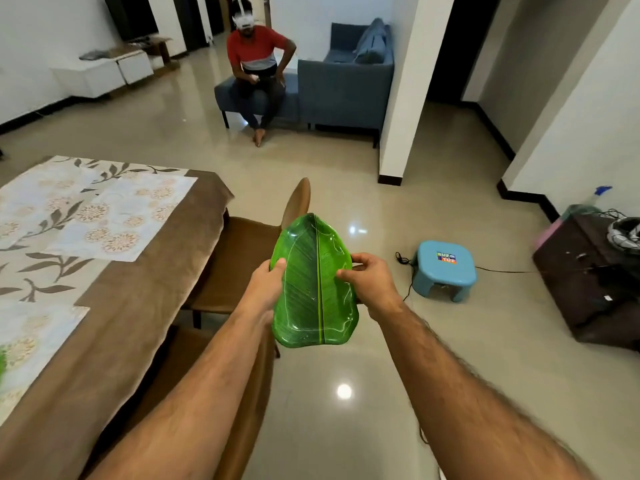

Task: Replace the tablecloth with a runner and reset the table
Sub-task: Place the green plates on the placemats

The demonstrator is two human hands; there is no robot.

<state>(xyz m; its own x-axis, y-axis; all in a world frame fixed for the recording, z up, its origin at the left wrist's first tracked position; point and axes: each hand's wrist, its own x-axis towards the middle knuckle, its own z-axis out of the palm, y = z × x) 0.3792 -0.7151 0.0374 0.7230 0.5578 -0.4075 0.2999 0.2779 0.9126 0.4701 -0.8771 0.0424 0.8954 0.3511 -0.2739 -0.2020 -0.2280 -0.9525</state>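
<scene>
Off the table's right edge, above the wooden chair point(239, 261), a green leaf-shaped plate point(313, 282) is held in the air by both hands. The left hand point(266, 289) is curled round the plate's left rim at about nine o'clock, thumb laid on the upper face. The right hand point(370, 280) pinches the right rim at about three o'clock, thumb on top and fingers underneath. The plate is tilted, its pointed tip aimed toward twelve o'clock, and it touches neither chair nor table.

At nine o'clock from the plate stands the table point(145, 296), draped in brown cloth, with a floral leaf-patterned runner point(45, 268) along its length and pale floral placemats point(114, 220) laid over it. A sliver of green at the far left edge may be another plate; it cannot be told for certain.

Judged from this, the cloth swap appears done and the resetting step is in hand: a plate is being brought to its place. The next move would call for the plate to be swung toward nine or ten o'clock, levelled, and lowered flat onto a placemat, centred so no rim overhangs, before the pinch is released.

Further off, a blue stool point(445, 270) stands at three o'clock, and a seated person point(258, 64) is seen at twelve.
</scene>
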